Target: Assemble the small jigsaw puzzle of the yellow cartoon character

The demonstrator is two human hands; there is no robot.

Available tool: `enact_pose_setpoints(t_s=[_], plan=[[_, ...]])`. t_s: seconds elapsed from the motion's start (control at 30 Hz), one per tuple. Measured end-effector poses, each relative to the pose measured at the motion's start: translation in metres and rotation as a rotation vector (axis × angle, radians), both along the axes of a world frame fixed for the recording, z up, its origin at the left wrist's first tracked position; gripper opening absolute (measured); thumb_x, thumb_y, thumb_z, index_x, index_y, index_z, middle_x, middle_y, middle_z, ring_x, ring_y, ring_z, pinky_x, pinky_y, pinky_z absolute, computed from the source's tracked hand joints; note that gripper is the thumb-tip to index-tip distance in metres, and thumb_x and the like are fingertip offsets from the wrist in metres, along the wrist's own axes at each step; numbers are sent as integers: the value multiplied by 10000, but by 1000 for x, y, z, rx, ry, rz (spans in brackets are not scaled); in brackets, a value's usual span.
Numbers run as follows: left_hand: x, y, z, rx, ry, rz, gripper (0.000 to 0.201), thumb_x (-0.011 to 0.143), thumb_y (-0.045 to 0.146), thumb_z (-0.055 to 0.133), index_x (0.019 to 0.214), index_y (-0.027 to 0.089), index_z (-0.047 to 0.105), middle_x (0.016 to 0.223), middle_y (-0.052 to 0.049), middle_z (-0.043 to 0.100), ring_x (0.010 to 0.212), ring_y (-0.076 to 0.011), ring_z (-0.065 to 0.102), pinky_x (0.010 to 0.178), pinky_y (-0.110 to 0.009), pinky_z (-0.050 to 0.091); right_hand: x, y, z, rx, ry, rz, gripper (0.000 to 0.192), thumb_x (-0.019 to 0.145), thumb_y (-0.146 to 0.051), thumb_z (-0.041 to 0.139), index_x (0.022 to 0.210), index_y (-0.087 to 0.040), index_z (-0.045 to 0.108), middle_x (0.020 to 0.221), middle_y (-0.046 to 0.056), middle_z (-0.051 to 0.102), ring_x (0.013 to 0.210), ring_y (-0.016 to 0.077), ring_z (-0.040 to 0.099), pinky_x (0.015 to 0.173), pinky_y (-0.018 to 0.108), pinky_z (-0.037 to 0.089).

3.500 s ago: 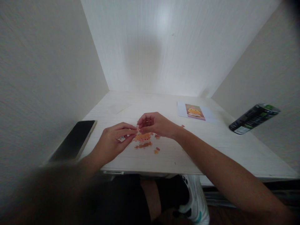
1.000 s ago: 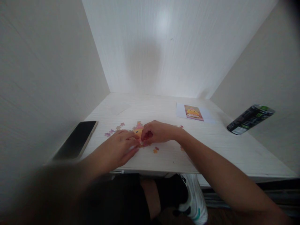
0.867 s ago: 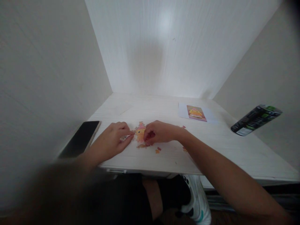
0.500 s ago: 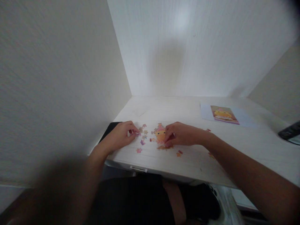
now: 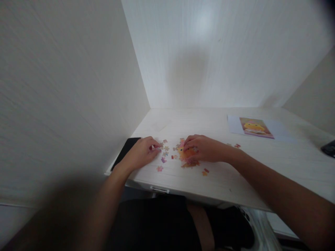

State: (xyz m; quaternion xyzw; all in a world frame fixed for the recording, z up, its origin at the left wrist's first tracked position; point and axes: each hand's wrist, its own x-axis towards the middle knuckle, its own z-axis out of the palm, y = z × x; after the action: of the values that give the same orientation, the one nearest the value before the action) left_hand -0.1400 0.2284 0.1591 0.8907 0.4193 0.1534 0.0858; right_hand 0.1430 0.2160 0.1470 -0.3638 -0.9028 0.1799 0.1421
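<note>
A small orange and pink jigsaw cluster (image 5: 188, 157) lies near the front of the white desk (image 5: 261, 164). My right hand (image 5: 202, 148) rests on top of that cluster, fingers pressing down on it. My left hand (image 5: 142, 153) lies to its left, fingertips pinched on a small puzzle piece (image 5: 154, 147) among several loose pieces (image 5: 164, 155). More loose pieces (image 5: 205, 171) sit just in front of the right hand.
A black phone (image 5: 126, 152) lies at the desk's left edge beside my left hand. A reference picture (image 5: 255, 127) on white paper sits at the back right. A dark can (image 5: 329, 149) shows at the far right edge. Walls enclose the desk on three sides.
The view has swung left, so the can has slid to the right edge. My left hand moved left to the loose pieces; my right hand stays on the cluster.
</note>
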Motion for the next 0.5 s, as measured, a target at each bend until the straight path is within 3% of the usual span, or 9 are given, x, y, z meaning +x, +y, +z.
enact_pose_setpoints(t_s=[0.2, 0.5], plan=[[32, -19, -9, -28, -7, -149, 215, 900, 310, 580, 1015, 209, 731, 974, -72, 649, 902, -198, 626, 824, -324, 489, 2, -1, 0, 15, 10, 6, 239, 786, -382, 724, 906, -177, 751, 1038, 108, 689, 938, 228, 621, 898, 367, 454], [40, -19, -24, -30, -66, -151, 130, 894, 198, 564, 936, 193, 687, 976, -55, 617, 957, -199, 590, 884, -349, 475, 2, 1, -2, 34, -6, 4, 242, 772, -381, 723, 896, -175, 750, 1001, 97, 707, 914, 211, 616, 876, 337, 454]])
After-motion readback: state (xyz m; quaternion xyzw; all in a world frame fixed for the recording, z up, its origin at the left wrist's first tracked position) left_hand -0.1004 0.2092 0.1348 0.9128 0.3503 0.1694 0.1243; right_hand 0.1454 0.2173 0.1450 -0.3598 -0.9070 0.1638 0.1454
